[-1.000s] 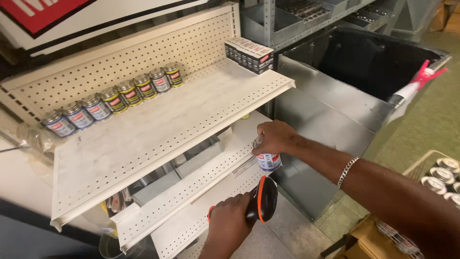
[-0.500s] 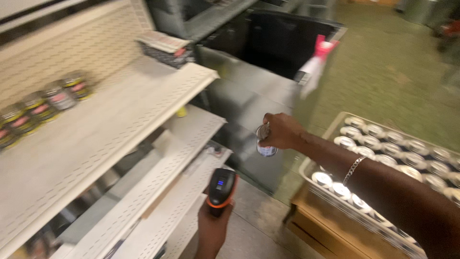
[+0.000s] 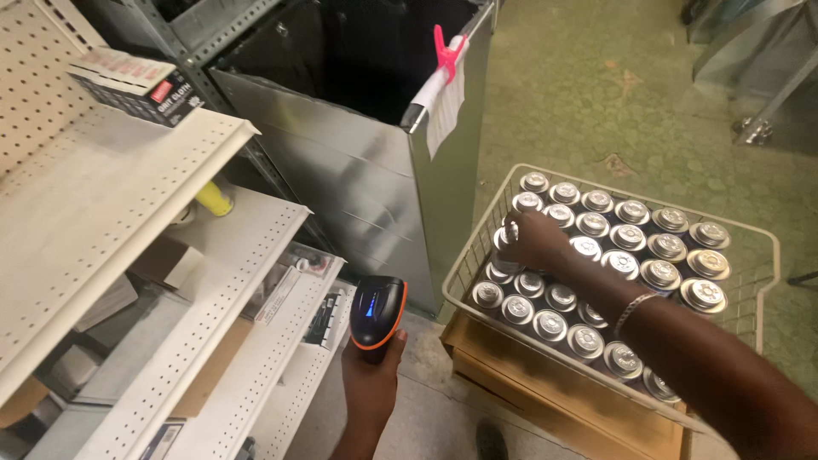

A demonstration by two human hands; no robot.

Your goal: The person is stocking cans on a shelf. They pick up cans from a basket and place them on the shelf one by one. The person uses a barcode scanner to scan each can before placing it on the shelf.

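Scanner [image 3: 377, 312], black with orange trim, sat gripped in the left hand [image 3: 371, 375] at lower centre. Farther right, the right hand [image 3: 532, 241] was closed around one can [image 3: 509, 232] over the nearly full wire basket [image 3: 754, 232]; white shelves [image 3: 170, 255] at left.

Right hand [image 3: 535, 241] gripping silver round can [image 3: 509, 237] over wire basket [image 3: 771, 247]; left hand [image 3: 371, 381] holding black-and-orange handheld scanner [image 3: 376, 312].
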